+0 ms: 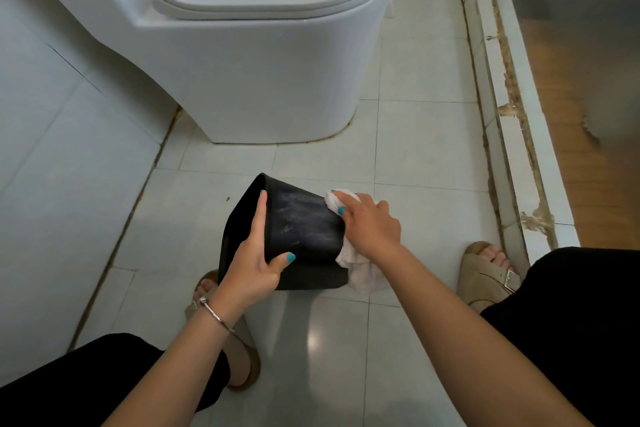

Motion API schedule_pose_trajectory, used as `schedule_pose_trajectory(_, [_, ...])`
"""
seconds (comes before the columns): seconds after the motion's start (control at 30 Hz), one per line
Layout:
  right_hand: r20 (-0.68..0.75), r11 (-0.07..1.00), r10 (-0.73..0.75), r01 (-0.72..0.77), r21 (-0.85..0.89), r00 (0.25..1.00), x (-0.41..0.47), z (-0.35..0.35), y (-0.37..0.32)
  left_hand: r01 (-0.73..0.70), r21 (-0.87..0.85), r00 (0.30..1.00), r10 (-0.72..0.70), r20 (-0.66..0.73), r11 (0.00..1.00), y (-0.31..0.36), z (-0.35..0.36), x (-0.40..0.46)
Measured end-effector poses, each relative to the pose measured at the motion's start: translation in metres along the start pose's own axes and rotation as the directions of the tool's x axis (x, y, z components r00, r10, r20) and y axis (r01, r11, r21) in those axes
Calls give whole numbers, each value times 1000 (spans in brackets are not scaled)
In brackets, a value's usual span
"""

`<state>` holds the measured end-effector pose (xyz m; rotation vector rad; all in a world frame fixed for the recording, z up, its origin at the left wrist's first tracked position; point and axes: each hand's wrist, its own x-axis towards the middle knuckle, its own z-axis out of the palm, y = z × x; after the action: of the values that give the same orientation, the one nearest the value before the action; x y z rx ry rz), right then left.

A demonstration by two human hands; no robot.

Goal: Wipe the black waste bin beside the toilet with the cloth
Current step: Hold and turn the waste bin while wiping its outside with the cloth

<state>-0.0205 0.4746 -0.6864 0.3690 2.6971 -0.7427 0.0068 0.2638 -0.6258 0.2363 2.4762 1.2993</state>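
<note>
The black waste bin [304,225] is tipped on its side above the floor, its open rim facing left. Streaky wipe marks show on its upper side. My left hand [254,260] grips the rim end, thumb on the outside wall and fingers along the rim. My right hand [369,225] holds a crumpled white cloth [360,270] against the bin's base end on the right. Part of the cloth hangs down under my wrist; the rest is bunched under my fingers.
The white toilet [270,55] stands just beyond the bin with its lid down. A tiled wall [52,149] runs along the left. A raised, worn sill [512,107] borders the floor on the right. My sandalled feet [491,274] sit either side on the pale floor tiles.
</note>
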Motion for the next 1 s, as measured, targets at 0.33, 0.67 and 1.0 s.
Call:
schedule_pose_trajectory(0.33, [-27, 1000, -19, 19, -8, 999, -3, -9, -8, -26, 106, 999, 22, 39, 994, 14, 9, -2])
schedule_pose_trajectory(0.67, [-177, 951, -309, 309, -31, 934, -20, -25, -63, -45, 136, 997, 36, 63, 990, 16, 16, 2])
schedule_pose_trajectory(1.0, [-82, 999, -31, 29, -25, 996, -2, 0, 1, -33, 83, 997, 28, 69, 996, 13, 11, 8])
